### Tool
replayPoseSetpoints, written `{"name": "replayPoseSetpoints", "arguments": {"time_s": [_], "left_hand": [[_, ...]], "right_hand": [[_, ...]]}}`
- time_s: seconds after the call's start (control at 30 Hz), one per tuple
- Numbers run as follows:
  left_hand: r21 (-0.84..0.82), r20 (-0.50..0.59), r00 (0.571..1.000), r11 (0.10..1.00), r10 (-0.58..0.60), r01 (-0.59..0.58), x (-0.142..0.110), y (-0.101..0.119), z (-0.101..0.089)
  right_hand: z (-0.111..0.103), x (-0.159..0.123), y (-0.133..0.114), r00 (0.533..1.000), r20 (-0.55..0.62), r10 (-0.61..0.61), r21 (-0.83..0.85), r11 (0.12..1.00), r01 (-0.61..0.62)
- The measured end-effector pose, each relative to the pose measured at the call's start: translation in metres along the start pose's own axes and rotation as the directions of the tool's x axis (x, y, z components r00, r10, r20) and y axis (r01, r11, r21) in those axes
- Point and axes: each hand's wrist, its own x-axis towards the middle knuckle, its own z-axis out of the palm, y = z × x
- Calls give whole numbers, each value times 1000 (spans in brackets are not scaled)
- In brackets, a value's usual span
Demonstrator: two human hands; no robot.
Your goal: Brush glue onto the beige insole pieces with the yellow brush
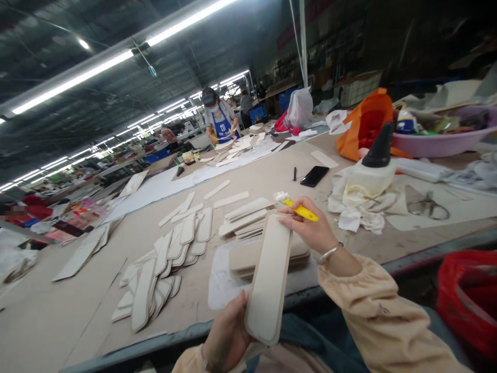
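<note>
Pale panel spanning both hands, yellow-handled brush in the right

Head view. Wearer is sitting or standing close to the counter; which of the two, cannot tell. Panel is hanging over the near edge, partly in front of a neat stack resting on a white sheet. Contact between panel and stack: cannot tell.

Left hand is clamping the panel's near end, thumb lying along its left edge. Right hand is gripping the brush while its fingertips are touching the panel's far end, at the right corner. Hands are standing well apart, nearly a panel's length between them.

Key relation: long axis is running from the wearer outward, far end leaning a little to the right. Broad pale face is turning upward. Brush's white-coated head is pointing left and away, sitting just beyond the far end; right hand is the nearer to that end, left to the rounded near one.

Around: loose panels are lying overlapped to the left. Phone, bottle and scissors are resting to the right. Across the way, a co-worker in a blue apron is handling similar pieces.
</note>
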Motion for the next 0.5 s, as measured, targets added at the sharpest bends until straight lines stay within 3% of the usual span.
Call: {"name": "replayPoseSetpoints", "arguments": {"time_s": [0.23, 0.4, 0.5], "left_hand": [[-2, 51, 999, 1000, -16, 16, 5, 5, 0], [158, -6, 996, 983, 91, -88, 15, 4, -3], [167, -75, 989, 979, 127, -113, 16, -1, -1]], "right_hand": [[3, -3, -3, 1000, -7, -16, 34, 999, 16], [11, -6, -3, 1000, 11, -26, -5, 1000, 26], [17, -18, -10, 1000, 28, 4, -84, 996, -1]]}}
